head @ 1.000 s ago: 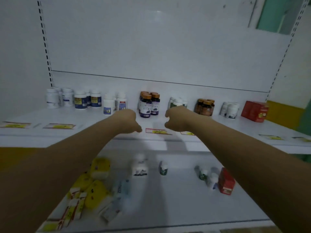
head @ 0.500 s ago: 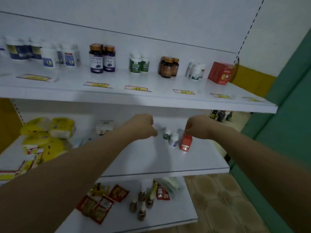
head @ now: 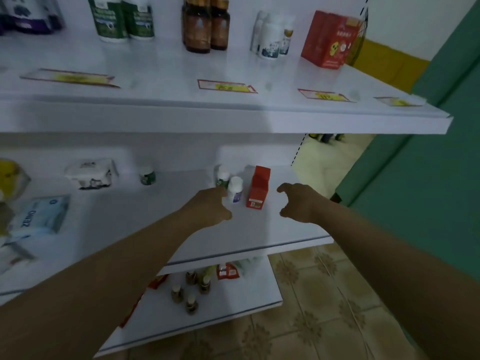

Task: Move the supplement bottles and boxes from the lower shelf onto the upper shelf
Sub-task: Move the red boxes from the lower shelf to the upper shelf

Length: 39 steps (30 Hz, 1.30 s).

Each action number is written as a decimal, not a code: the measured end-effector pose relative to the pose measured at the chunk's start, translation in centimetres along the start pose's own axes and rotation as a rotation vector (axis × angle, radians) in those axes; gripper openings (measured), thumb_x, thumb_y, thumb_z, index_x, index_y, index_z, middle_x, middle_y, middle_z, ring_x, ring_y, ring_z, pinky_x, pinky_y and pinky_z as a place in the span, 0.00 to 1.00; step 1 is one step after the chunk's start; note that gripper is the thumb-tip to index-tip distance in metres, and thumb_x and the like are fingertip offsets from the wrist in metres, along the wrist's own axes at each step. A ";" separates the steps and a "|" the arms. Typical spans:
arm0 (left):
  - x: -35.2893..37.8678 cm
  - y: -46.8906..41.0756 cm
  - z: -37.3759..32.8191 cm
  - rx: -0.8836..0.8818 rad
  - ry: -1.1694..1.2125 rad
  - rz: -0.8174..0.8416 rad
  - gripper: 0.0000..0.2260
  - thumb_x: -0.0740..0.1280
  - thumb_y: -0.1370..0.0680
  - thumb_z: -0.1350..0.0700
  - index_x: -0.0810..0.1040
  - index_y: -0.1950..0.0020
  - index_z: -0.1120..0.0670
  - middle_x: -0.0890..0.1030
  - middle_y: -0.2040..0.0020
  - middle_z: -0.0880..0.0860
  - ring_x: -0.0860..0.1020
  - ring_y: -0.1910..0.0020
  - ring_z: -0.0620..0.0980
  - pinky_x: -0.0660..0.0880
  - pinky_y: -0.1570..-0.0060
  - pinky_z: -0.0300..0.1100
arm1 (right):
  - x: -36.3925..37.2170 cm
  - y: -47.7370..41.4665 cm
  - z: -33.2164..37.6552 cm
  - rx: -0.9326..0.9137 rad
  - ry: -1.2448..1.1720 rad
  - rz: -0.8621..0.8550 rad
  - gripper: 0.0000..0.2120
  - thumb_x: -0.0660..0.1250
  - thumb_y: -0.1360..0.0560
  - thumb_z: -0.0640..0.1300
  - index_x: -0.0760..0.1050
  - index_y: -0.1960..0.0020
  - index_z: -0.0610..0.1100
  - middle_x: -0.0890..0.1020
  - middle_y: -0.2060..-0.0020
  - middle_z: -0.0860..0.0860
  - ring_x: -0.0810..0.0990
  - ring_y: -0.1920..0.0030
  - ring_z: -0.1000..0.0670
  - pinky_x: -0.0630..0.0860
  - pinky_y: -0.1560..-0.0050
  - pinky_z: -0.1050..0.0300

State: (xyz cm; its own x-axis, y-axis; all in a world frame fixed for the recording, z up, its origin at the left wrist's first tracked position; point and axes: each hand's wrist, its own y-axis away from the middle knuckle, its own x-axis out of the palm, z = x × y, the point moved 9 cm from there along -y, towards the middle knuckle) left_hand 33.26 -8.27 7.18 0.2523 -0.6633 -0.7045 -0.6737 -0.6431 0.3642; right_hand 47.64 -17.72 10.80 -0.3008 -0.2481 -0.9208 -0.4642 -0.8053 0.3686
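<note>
Behind left hand (head: pixel 211 207), partly hidden bottle (head: pixel 235 188)

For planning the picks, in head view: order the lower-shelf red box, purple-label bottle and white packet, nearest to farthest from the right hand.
1. red box, just left of the right hand.
2. purple-label bottle, left of the box.
3. white packet, far left.

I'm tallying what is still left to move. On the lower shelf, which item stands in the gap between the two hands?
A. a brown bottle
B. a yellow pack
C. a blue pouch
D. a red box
D: the red box stands upright on the lower shelf, between the left hand and the right hand, and neither hand holds it.
</note>
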 end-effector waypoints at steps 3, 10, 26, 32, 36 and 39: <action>2.4 -3.5 -1.5 -0.029 0.018 -0.031 0.27 0.69 0.24 0.55 0.63 0.27 0.56 0.70 0.32 0.56 0.72 0.36 0.53 0.69 0.40 0.40 | 0.2 -4.5 -3.2 -0.019 -0.003 0.019 0.31 0.61 0.24 0.34 0.54 0.23 0.44 0.67 0.31 0.42 0.69 0.32 0.44 0.70 0.42 0.57; 5.0 -13.4 -5.0 -0.080 0.069 -0.225 0.20 0.69 0.26 0.54 0.69 0.39 0.61 0.77 0.49 0.56 0.75 0.55 0.52 0.71 0.60 0.42 | -0.5 -14.5 -7.1 -0.191 0.061 0.011 0.33 0.59 0.26 0.30 0.54 0.23 0.44 0.69 0.32 0.40 0.71 0.34 0.43 0.69 0.52 0.59; 9.4 -22.5 -2.2 -0.190 0.168 -0.418 0.24 0.72 0.32 0.61 0.67 0.38 0.59 0.75 0.44 0.57 0.76 0.46 0.56 0.72 0.58 0.43 | 4.3 -25.1 -3.7 -0.544 0.234 -0.151 0.29 0.61 0.26 0.32 0.61 0.26 0.46 0.64 0.27 0.44 0.70 0.33 0.40 0.66 0.32 0.49; 9.4 -19.7 -0.6 -0.267 0.402 -0.307 0.26 0.76 0.34 0.61 0.70 0.39 0.60 0.75 0.49 0.55 0.75 0.50 0.53 0.72 0.55 0.42 | 3.4 -23.6 -7.4 -0.401 -0.045 -0.113 0.25 0.71 0.28 0.42 0.68 0.34 0.38 0.65 0.33 0.40 0.76 0.46 0.44 0.74 0.50 0.60; 7.2 -14.7 0.2 -0.262 0.634 -0.336 0.25 0.76 0.36 0.65 0.74 0.40 0.57 0.77 0.50 0.52 0.76 0.50 0.52 0.72 0.52 0.40 | 2.2 -20.0 -8.8 -0.292 -0.406 -0.051 0.25 0.72 0.29 0.45 0.68 0.36 0.41 0.77 0.48 0.49 0.75 0.50 0.51 0.71 0.58 0.63; 5.2 -10.3 0.3 -0.203 0.780 -0.353 0.22 0.76 0.36 0.66 0.76 0.45 0.60 0.80 0.54 0.53 0.79 0.50 0.53 0.72 0.59 0.39 | 1.3 -16.3 -8.7 -0.269 -0.559 -0.030 0.27 0.73 0.30 0.44 0.67 0.35 0.43 0.76 0.49 0.51 0.75 0.51 0.52 0.71 0.60 0.64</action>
State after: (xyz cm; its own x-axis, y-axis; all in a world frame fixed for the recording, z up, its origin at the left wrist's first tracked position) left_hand 41.29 -4.96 -0.39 0.8754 -0.4372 -0.2063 -0.3487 -0.8665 0.3571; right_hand 62.11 -9.62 2.52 -0.7157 0.0378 -0.6974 -0.2749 -0.9332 0.2315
